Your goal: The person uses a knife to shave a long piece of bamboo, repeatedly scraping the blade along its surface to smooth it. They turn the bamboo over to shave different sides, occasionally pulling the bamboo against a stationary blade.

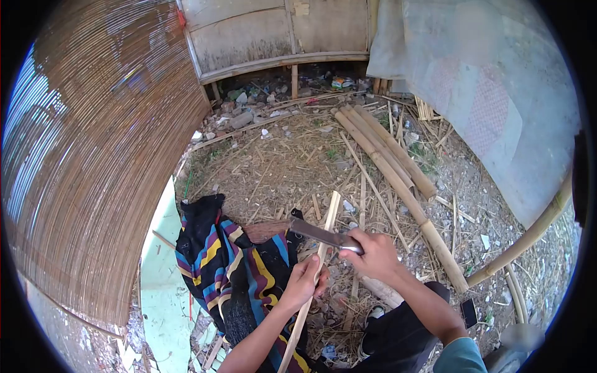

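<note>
My left hand (302,282) is closed around a long pale bamboo strip (331,216), which slants from the bottom of the view up past the blade. In my right hand (375,253) is the handle of a machete (320,232) with a broad, dark, blunt-ended blade. The blade points left and lies across the strip, just above my left fingers. Under and beside my left forearm is a striped cloth (236,267) in black, blue, yellow and purple. A piece of reddish-brown wood (266,231) shows behind the blade, partly covered by the cloth.
Several bamboo poles (398,152) lie on the littered ground ahead to the right. A slatted bamboo screen (93,168) stands at the left, beside a pale green board (163,304). Grey sheeting (485,93) hangs at the right. A phone (468,313) is near my right elbow.
</note>
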Available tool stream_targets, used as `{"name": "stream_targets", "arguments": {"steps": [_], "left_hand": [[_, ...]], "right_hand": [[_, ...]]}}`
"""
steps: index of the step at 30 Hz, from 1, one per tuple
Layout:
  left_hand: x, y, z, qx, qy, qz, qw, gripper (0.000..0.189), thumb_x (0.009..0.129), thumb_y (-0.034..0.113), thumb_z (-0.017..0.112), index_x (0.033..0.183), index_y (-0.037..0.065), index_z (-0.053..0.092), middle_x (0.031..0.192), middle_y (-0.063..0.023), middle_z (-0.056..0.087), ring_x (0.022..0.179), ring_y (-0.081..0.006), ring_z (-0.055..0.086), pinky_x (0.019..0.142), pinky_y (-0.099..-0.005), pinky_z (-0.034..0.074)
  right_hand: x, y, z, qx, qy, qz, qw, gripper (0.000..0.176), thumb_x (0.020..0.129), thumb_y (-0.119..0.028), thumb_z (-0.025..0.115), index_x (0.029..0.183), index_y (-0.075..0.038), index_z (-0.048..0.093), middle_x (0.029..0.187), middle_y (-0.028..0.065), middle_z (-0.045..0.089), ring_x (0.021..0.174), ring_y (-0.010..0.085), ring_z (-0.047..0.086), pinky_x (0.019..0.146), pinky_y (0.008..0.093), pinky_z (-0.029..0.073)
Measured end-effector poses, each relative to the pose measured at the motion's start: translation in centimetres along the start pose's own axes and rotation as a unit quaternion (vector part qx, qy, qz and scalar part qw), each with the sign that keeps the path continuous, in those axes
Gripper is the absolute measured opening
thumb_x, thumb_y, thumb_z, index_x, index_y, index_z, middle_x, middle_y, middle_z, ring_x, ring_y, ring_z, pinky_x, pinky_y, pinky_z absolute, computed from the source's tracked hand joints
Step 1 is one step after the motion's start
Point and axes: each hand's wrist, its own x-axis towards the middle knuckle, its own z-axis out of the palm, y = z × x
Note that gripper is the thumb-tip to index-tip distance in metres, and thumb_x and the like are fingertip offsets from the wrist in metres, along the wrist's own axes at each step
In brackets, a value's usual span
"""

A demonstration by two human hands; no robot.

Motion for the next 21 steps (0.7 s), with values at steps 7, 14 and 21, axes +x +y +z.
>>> {"name": "stream_targets", "arguments": {"steps": [7, 14, 21], "left_hand": [[-0.8, 0.3, -0.1, 0.096, 0.03, 0.03, 0.995, 0.042, 0.1, 0.029, 0.031, 0.08, -0.001, 0.05, 0.058, -0.0051, 0.049, 0.039, -0.0097, 0.039, 0.037, -0.0239, 0.032], [0.6, -0.4, 0.3, 0.102, 0.053, 0.015, 0.993, 0.039, 0.1, 0.03, 0.031, 0.104, -0.002, 0.052, 0.064, -0.0017, 0.046, 0.04, -0.0059, 0.037, 0.038, -0.0219, 0.032], [1.2, 0.4, 1.3, 0.031, 0.047, -0.024, 0.998, 0.046, 0.1, 0.034, 0.029, 0.11, -0.005, 0.052, 0.063, -0.0023, 0.047, 0.038, -0.0062, 0.036, 0.037, -0.0216, 0.032]], "right_hand": [[-1.6, -0.6, 1.8, -0.113, -0.088, -0.028, 0.989, 0.049, 0.075, -0.057, 0.061, 0.084, -0.009, 0.055, 0.061, 0.0075, 0.06, 0.049, 0.0266, 0.06, 0.042, 0.0366, 0.046], [1.9, 3.7, 1.3, -0.23, -0.015, -0.052, 0.972, 0.059, 0.075, -0.07, 0.049, 0.075, -0.012, 0.056, 0.046, 0.0068, 0.055, 0.041, 0.0244, 0.059, 0.037, 0.0358, 0.046], [2.4, 4.4, -0.2, -0.248, 0.044, 0.101, 0.962, 0.055, 0.078, -0.064, 0.051, 0.086, -0.011, 0.059, 0.05, 0.0116, 0.057, 0.048, 0.0299, 0.061, 0.042, 0.0414, 0.048]]}}
